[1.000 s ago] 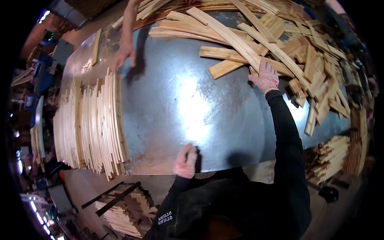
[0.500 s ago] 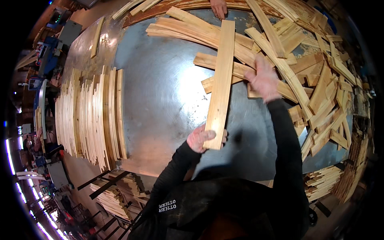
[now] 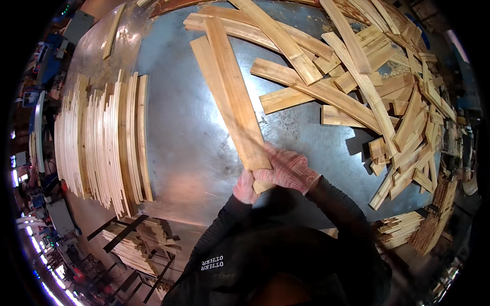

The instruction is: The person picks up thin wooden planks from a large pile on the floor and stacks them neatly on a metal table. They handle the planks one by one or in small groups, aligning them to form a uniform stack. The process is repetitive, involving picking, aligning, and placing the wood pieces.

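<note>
Two long wooden boards are held together at their near ends, fanned apart toward the far end. The upper board [image 3: 234, 92] overlaps the lower board [image 3: 208, 71], which shows along its left side. My left hand [image 3: 245, 187], in a pinkish work glove, grips the near ends from the left. From the right, my gloved right hand [image 3: 292, 169] closes over the near end of the upper board, its fingers partly hidden. Both boards point away from me, leaning left over the metal tabletop [image 3: 173, 112].
On the left stands a row of boards [image 3: 104, 137] set side by side. Loose boards [image 3: 316, 92] and a jumbled heap of shorter pieces [image 3: 408, 117] cover the right. Stacked wood [image 3: 130, 250] sits below the near left edge, and another stack [image 3: 400, 229] below the near right.
My right hand has come from the loose boards to the near end of the held one. A second board is now in my grip, and both lean left. Another person's hand has left the far edge.
</note>
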Motion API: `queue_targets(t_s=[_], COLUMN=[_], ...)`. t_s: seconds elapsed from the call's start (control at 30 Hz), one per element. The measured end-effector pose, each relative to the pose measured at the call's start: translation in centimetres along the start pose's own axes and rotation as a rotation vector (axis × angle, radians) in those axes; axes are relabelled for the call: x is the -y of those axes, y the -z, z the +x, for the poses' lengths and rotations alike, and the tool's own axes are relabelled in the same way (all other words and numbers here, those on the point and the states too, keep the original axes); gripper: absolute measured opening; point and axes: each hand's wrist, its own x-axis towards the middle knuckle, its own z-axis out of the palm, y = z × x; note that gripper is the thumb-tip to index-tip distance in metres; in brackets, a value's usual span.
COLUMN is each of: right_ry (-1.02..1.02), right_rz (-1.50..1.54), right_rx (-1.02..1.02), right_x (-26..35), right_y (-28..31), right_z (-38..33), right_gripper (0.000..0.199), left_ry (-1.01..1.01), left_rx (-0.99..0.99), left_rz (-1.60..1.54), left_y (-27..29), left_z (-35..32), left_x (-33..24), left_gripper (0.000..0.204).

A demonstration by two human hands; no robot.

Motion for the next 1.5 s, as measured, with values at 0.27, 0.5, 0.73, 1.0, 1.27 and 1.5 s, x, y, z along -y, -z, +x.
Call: queue_targets(t_s=[0.27,0.5,0.73,1.0,1.27,1.5], right_ry=[-0.451,-0.373,-0.100,-0.397,-0.193,-0.252], right_rz=[-0.767,-0.280,0.175,-0.276,0.090,-0.404], right_rx=[-0.198,0.191,0.124,-0.396,-0.446,-0.169], right_x=[-16.7,-4.0,5.2,-13.4,-7.7,-13.0], right_y=[11.1,9.1,-2.1,10.4,13.8,18.8], right_z=[4.7,6.6,10.8,16.9,24.9,34.3], right_gripper=[0.094,0.079,0.076,0.089,0.080,0.123], left_ry=[0.155,0.016,0.000,0.083,-0.023,0.024], left_rx=[-0.234,-0.433,-0.277,-0.336,-0.303,-0.287], left_rz=[-0.016,0.290,-0.195,0.013,0.047,0.155], left_y=[-2.8,1.9,0.4,-0.2,3.6,6.5], left_z=[0.4,-4.5,-4.4,-3.8,-3.4,-4.1], left_x=[-4.2,-0.8,0.6,-3.4,1.2,3.6], left_gripper=[0.042,0.046,0.057,0.055,0.048,0.035])
